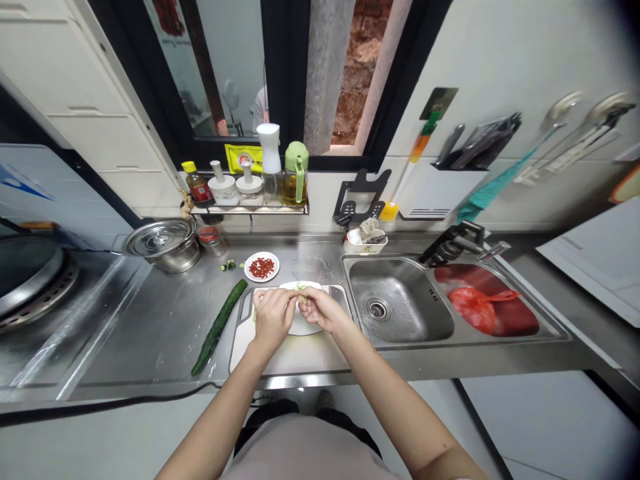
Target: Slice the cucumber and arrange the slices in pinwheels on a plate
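Note:
A white cutting board [295,360] lies on the steel counter, with a white plate [301,327] on it. Over the plate, my left hand [273,313] and my right hand [317,308] meet at the fingertips. The fingers of both are pinched together around something small and pale green, too small to name. Small light green pieces [300,286] show at the plate's far edge. A whole dark green cucumber [219,328] lies left of the board. Behind the board, a small white plate holds chopped red pieces [261,268].
Green end pieces [228,265] lie near a red-lidded jar [213,241] and a lidded steel pot [165,245]. A shelf [250,210] of bottles hangs behind. At right are a sink [400,300] and a red bag [475,310].

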Motion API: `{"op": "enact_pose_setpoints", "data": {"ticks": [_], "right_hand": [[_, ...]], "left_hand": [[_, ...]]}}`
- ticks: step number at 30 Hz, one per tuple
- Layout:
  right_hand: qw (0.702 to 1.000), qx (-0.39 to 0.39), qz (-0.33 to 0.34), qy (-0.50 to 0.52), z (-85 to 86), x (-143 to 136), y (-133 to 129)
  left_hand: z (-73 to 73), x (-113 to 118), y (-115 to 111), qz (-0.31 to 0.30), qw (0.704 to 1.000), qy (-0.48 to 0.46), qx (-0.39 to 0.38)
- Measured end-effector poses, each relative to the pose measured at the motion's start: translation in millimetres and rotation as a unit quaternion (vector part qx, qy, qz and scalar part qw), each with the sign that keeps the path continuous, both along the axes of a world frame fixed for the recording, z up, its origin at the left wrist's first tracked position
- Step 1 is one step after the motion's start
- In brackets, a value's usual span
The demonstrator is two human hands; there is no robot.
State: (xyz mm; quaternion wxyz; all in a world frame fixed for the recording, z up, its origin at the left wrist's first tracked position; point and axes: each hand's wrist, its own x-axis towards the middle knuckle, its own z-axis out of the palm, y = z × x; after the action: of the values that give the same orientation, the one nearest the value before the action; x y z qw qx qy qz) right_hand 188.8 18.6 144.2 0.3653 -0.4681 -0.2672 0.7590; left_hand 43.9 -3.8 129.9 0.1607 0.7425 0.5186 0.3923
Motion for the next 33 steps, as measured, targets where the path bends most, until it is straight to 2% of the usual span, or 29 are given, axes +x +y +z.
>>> {"op": "enact_pose_setpoints", "data": {"ticks": [3,5,7,11,13,15,18,25,33], "right_hand": [[0.999,0.035,-0.024,-0.024,0.4,0.3,-1.4],[0.996,0.065,-0.033,-0.049,0.5,1.1,-1.5],[0.993,0.091,-0.029,-0.073,0.2,2.3,-1.4],[0.986,0.130,-0.005,-0.107,-1.0,4.6,-2.5],[0.982,0.141,0.015,-0.123,-1.9,5.6,-3.4],[0.979,0.143,0.030,-0.141,-3.4,6.3,-4.1],[0.977,0.140,0.037,-0.160,-6.1,7.0,-4.1],[0.975,0.125,0.043,-0.179,-8.8,7.5,-2.5],[0.973,0.101,0.054,-0.201,-10.8,9.0,0.3]], "left_hand": [[-5.7,2.8,-0.8,0.026,0.996,-0.077,-0.044],[-11.2,4.8,-1.1,0.050,0.979,-0.173,-0.098],[-16.2,6.6,-1.4,0.050,0.942,-0.281,-0.179],[-18.8,8.1,-1.5,-0.006,0.835,-0.420,-0.355],[-15.9,7.7,-0.7,-0.015,0.795,-0.460,-0.396],[-12.3,6.9,0.5,-0.011,0.773,-0.484,-0.410],[-9.1,5.5,2.2,-0.010,0.776,-0.480,-0.408],[-9.9,6.2,4.4,-0.011,0.820,-0.442,-0.364],[-11.3,10.2,4.8,-0.024,0.830,-0.451,-0.328]]}}
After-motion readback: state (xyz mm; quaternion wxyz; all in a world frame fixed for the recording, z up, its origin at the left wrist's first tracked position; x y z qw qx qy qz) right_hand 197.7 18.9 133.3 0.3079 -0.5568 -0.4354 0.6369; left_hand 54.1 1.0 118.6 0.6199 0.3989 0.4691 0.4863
